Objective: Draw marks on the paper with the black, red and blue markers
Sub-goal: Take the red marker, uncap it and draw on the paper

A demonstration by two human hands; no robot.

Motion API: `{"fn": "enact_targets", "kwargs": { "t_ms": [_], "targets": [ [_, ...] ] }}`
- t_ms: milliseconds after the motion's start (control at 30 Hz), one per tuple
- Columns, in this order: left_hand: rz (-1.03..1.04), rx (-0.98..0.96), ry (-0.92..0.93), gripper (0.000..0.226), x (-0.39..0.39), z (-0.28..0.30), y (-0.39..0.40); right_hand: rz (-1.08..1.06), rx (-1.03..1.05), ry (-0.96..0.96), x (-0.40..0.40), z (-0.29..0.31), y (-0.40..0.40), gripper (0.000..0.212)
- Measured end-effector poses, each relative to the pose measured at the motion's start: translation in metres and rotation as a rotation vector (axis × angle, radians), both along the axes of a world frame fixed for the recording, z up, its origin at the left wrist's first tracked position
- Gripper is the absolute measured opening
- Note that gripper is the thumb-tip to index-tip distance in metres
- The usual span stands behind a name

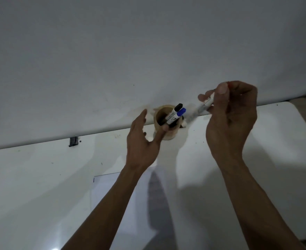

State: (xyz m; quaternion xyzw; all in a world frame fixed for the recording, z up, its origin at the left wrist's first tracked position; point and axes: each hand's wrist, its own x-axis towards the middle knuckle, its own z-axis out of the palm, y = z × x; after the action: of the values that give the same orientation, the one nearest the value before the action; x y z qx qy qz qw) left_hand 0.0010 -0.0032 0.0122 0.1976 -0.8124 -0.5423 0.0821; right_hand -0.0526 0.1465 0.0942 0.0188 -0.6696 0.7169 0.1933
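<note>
We see the holder [164, 123] standing on the table [40, 177] against the wall [130, 51], with two markers [175, 114] in it. The paper [109, 192] lies nearer us, left of the holder. Our left hand [143, 141] is beside the holder, our right hand [231, 120] to its right.

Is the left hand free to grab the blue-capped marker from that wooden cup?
Probably yes. The left hand is open beside the cup, and the blue-capped marker sticks out above the rim with nothing over it.
</note>
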Motion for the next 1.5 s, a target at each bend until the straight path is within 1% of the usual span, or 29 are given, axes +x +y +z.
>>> {"fn": "enact_targets", "kwargs": {
  "t_ms": [33, 100, 200, 300, 333, 400, 467, 533, 600, 733, 767, 833, 933, 1000, 1067, 1100, 1167, 1267, 1400, 1500],
  "targets": [
    [0.038, 0.024, 0.006, 0.071, 0.006, 0.007, -0.004, 0.012, 0.013, -0.014, 0.004, 0.003, -0.002, 0.009],
    [0.098, 0.057, 0.016, 0.057, 0.020, 0.022, -0.014, 0.063, 0.068, -0.104, 0.016, 0.001, -0.010, 0.010],
    [0.132, 0.062, 0.025, 0.042, 0.042, 0.039, -0.032, 0.266, 0.185, -0.289, 0.041, -0.017, -0.025, 0.013],
    [0.073, 0.030, 0.031, 0.035, 0.069, 0.052, -0.051, 0.431, 0.370, -0.395, 0.074, -0.034, -0.043, 0.032],
    [0.044, 0.017, 0.032, 0.033, 0.078, 0.056, -0.057, 0.461, 0.401, -0.417, 0.085, -0.036, -0.049, 0.036],
    [-0.013, 0.007, 0.023, 0.030, 0.097, 0.059, -0.070, 0.517, 0.378, -0.469, 0.106, -0.036, -0.062, 0.040],
    [-0.046, 0.006, -0.004, 0.023, 0.115, 0.060, -0.082, 0.567, 0.366, -0.490, 0.122, -0.035, -0.074, 0.040],
    [-0.038, 0.026, -0.021, 0.012, 0.133, 0.058, -0.095, 0.597, 0.402, -0.465, 0.137, -0.035, -0.084, 0.035],
    [-0.015, 0.063, -0.017, 0.008, 0.150, 0.056, -0.107, 0.630, 0.462, -0.432, 0.150, -0.033, -0.091, 0.031],
    [0.121, 0.258, 0.002, 0.010, 0.181, 0.050, -0.132, 0.693, 0.595, -0.408, 0.168, -0.031, -0.098, 0.028],
    [0.146, 0.295, 0.010, 0.009, 0.188, 0.048, -0.138, 0.686, 0.574, -0.408, 0.171, -0.031, -0.099, 0.026],
    [0.153, 0.325, 0.024, 0.009, 0.202, 0.046, -0.149, 0.655, 0.424, -0.425, 0.179, -0.031, -0.102, 0.023],
    [0.093, 0.327, 0.013, 0.009, 0.222, 0.046, -0.159, 0.576, 0.078, -0.517, 0.195, -0.029, -0.113, 0.027],
    [0.059, 0.329, 0.005, 0.012, 0.233, 0.044, -0.163, 0.519, -0.157, -0.614, 0.208, -0.031, -0.122, 0.033],
    [0.048, 0.306, -0.012, 0.010, 0.241, 0.040, -0.167, 0.490, -0.384, -0.713, 0.222, -0.036, -0.133, 0.029],
    [0.038, 0.293, -0.025, 0.008, 0.245, 0.038, -0.168, 0.491, -0.439, -0.748, 0.230, -0.039, -0.138, 0.025],
    [0.008, 0.275, -0.060, 0.006, 0.250, 0.034, -0.168, 0.521, -0.424, -0.796, 0.244, -0.047, -0.146, 0.026],
    [-0.002, 0.284, -0.122, 0.010, 0.255, 0.028, -0.168, 0.543, -0.317, -0.815, 0.255, -0.057, -0.153, 0.032],
    [0.032, 0.385, -0.183, 0.014, 0.253, 0.021, -0.172, 0.571, -0.190, -0.719, 0.244, -0.064, -0.153, 0.025],
    [0.071, 0.475, -0.198, 0.013, 0.242, 0.019, -0.172, 0.604, -0.167, -0.676, 0.227, -0.067, -0.155, 0.016]
  ]
}}
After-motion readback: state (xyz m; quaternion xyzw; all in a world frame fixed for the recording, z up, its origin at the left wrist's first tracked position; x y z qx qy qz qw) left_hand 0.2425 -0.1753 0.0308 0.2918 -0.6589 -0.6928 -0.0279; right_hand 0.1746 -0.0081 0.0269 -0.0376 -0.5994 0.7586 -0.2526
